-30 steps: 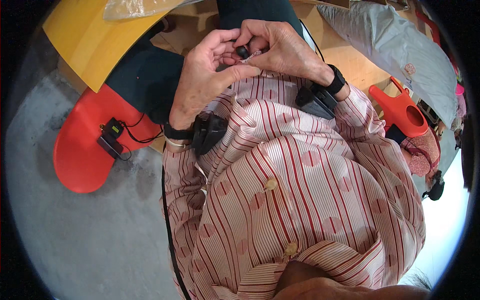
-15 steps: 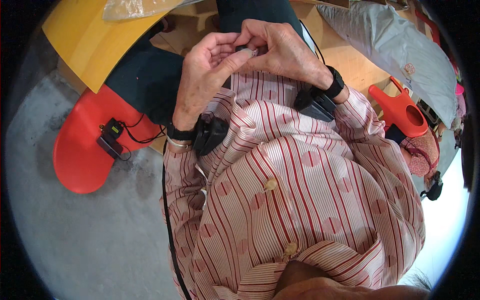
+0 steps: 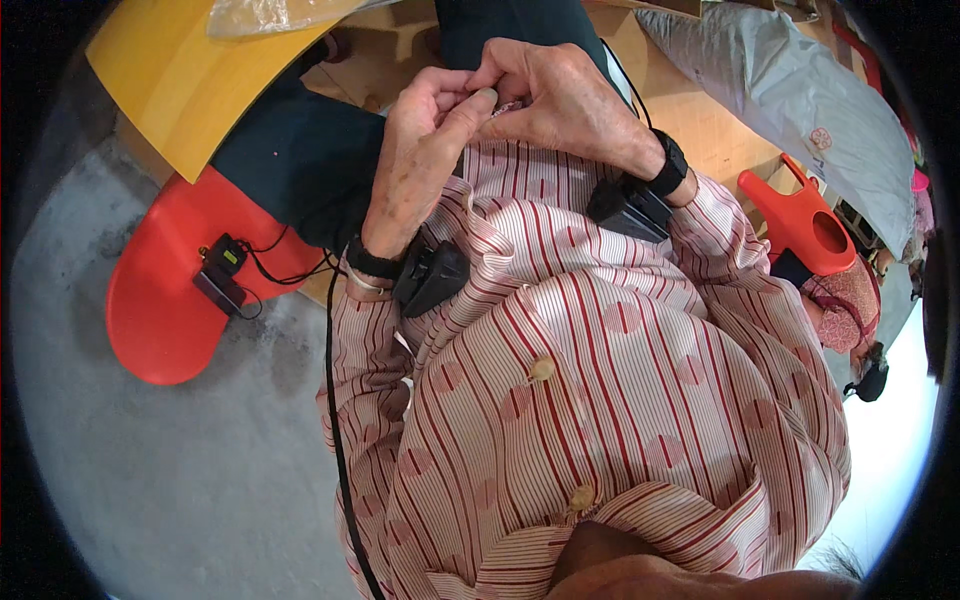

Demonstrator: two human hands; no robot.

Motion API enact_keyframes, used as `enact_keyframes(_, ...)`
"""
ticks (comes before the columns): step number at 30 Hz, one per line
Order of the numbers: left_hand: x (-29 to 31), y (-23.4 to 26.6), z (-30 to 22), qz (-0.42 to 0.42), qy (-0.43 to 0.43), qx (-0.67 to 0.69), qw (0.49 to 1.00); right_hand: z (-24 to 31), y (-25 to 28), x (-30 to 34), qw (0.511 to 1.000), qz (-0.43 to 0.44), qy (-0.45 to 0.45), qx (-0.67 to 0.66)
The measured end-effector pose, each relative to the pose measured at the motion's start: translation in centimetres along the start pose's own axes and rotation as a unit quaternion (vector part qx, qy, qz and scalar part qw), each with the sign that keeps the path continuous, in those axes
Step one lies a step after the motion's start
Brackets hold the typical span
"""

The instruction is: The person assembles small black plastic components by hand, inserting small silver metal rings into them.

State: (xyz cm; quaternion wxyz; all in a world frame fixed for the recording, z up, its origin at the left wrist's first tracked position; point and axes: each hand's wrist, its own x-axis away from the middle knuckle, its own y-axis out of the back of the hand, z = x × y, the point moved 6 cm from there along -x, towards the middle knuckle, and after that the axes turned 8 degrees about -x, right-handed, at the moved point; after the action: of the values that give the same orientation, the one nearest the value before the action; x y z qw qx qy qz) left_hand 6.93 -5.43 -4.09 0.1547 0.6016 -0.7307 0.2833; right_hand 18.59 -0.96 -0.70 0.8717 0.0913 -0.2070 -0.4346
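Over my lap, my left hand (image 3: 425, 140) and my right hand (image 3: 570, 105) meet at the fingertips. Between the right thumb and fingers shows a sliver of a small pinkish patterned piece (image 3: 511, 106); its kind is too small to make out. The left thumb presses against its curled index finger beside that piece. Whatever lies inside the left pinch is hidden. Each wrist wears a black strap with a black box, the left box (image 3: 432, 278) and the right box (image 3: 630, 208) resting against my striped shirt (image 3: 600, 350).
A yellow board (image 3: 190, 80) with a clear plastic bag (image 3: 270, 14) on it stands far left. Left of me is a red seat (image 3: 165, 300) bearing a small black device (image 3: 220, 275) with cables. On the right lie a grey sack (image 3: 770, 90) and a red plastic stool (image 3: 800, 220).
My left hand has shifted right and its fingers have drawn closer in against the right hand. The small piece shows slightly differently between the fingers. My right hand has hardly moved.
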Motion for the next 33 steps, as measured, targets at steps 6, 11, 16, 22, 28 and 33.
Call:
enact_keyframes(6,0.1,0.0,1.0,0.026,0.041,0.118,0.992,-0.3,-0.2,0.1,1.0,0.004,0.011,-0.003)
enact_keyframes(11,0.2,-0.5,2.0,0.047,0.095,0.25,0.962,-0.1,-0.4,-0.2,0.999,0.015,-0.013,0.03)
enact_keyframes(16,-0.1,0.2,2.8,0.057,0.075,0.255,0.962,-0.6,-0.6,-0.1,1.0,0.016,-0.015,0.018)
enact_keyframes(22,0.0,0.0,1.9,0.039,0.061,0.236,0.969,-0.6,-0.5,0.1,0.999,0.015,-0.036,-0.03)
enact_keyframes(28,0.0,0.0,2.1,0.006,0.04,0.208,0.977,-0.5,-0.6,-0.1,0.999,0.021,-0.039,-0.015)
enact_keyframes(33,0.0,0.0,2.2,-0.026,0.029,0.155,0.987,-0.6,-0.8,-0.2,0.999,0.026,-0.041,-0.011)
